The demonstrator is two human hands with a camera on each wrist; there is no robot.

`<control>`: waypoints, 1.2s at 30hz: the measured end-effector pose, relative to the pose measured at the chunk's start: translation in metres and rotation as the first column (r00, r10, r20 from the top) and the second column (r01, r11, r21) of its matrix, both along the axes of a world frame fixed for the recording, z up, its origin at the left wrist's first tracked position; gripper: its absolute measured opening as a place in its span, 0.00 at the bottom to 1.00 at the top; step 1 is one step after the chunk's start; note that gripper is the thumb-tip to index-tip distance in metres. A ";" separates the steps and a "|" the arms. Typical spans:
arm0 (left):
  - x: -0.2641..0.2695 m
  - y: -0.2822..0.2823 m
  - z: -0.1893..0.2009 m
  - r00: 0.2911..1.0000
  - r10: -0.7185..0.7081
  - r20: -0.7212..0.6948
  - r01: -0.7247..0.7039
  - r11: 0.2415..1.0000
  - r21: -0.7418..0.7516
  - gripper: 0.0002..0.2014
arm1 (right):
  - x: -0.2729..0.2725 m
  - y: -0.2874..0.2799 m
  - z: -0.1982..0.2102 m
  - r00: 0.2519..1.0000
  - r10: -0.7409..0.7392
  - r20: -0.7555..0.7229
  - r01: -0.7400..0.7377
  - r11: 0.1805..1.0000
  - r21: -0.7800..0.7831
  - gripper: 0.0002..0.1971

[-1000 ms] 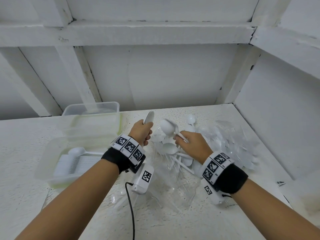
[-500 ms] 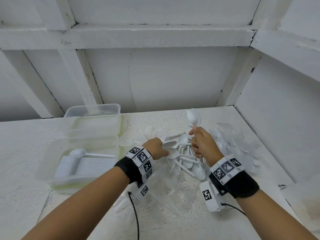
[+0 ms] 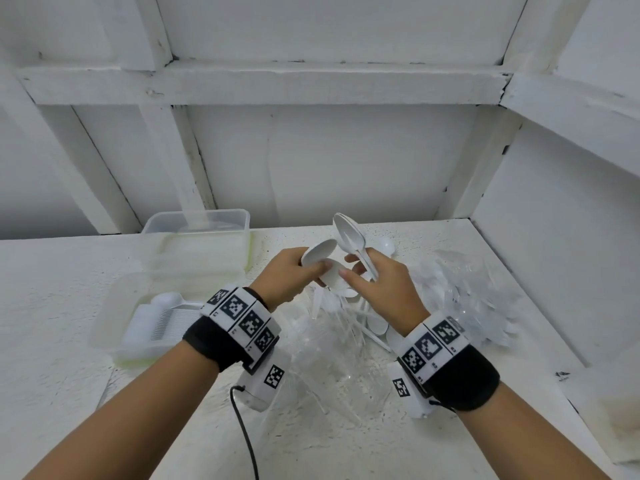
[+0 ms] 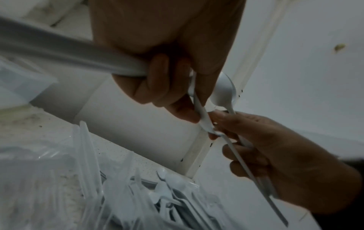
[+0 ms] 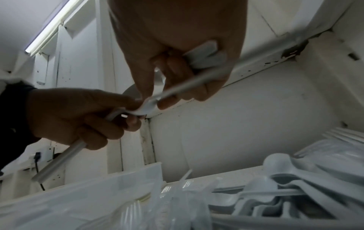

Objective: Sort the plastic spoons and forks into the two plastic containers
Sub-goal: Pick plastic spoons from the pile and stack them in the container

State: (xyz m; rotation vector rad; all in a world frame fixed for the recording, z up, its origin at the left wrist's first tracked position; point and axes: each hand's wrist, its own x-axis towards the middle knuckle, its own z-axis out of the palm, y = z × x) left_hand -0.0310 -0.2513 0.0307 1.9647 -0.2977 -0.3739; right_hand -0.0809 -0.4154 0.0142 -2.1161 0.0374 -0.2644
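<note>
White plastic spoons (image 3: pixel 349 237) gripped upright in right hand (image 3: pixel 384 289); 1 spoon (image 3: pixel 320 252) curled in left hand (image 3: pixel 284 275), touching; cutlery pile (image 3: pixel 346 317) at 6 o'clock; containers (image 3: pixel 194 230) at 9 o'clock

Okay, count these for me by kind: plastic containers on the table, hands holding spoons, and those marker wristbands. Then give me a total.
Plastic containers: 2, the near container and the far container
Hands holding spoons: 2, the left hand and the right hand
Marker wristbands: 2, the left wristband and the right wristband
Total: 6
</note>
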 end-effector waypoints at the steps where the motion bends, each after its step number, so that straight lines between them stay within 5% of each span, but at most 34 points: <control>1: -0.004 0.002 0.000 0.998 0.021 -0.060 -0.025 0.997 -0.069 0.11 | -0.001 0.006 0.001 1.000 0.001 0.004 -0.001 1.000 0.003 0.09; 7: -0.022 0.010 0.002 0.960 0.072 -0.270 -0.154 0.942 -0.299 0.26 | -0.005 0.029 -0.002 0.999 -0.043 0.017 0.040 0.991 0.128 0.04; 11: -0.033 0.014 0.001 0.902 0.126 -0.413 -0.302 0.868 -0.395 0.26 | -0.008 0.051 0.000 0.992 -0.110 0.056 0.095 0.970 0.223 0.06; 18: -0.042 0.022 -0.010 0.937 0.093 -0.337 -0.227 0.895 -0.383 0.23 | -0.009 0.090 -0.005 0.981 -0.195 -0.008 0.186 0.920 0.344 0.09; 24: -0.045 0.030 -0.008 0.919 0.082 -0.386 -0.260 0.862 -0.436 0.16 | -0.010 0.105 -0.006 0.971 -0.239 -0.020 0.237 0.945 0.226 0.14; 30: -0.046 0.036 -0.011 0.933 0.120 -0.340 -0.252 0.891 -0.377 0.20 | -0.016 0.109 -0.006 0.985 -0.169 0.020 0.167 0.984 0.067 0.15; 34: -0.043 0.039 -0.011 0.933 0.089 -0.350 -0.241 0.875 -0.419 0.31 | -0.018 0.110 -0.005 0.994 -0.106 0.028 0.101 0.985 0.139 0.07; 36: -0.040 0.041 -0.008 0.918 0.119 -0.378 -0.299 0.834 -0.464 0.26 | -0.019 0.108 -0.003 0.999 -0.053 0.005 0.051 0.983 0.177 0.08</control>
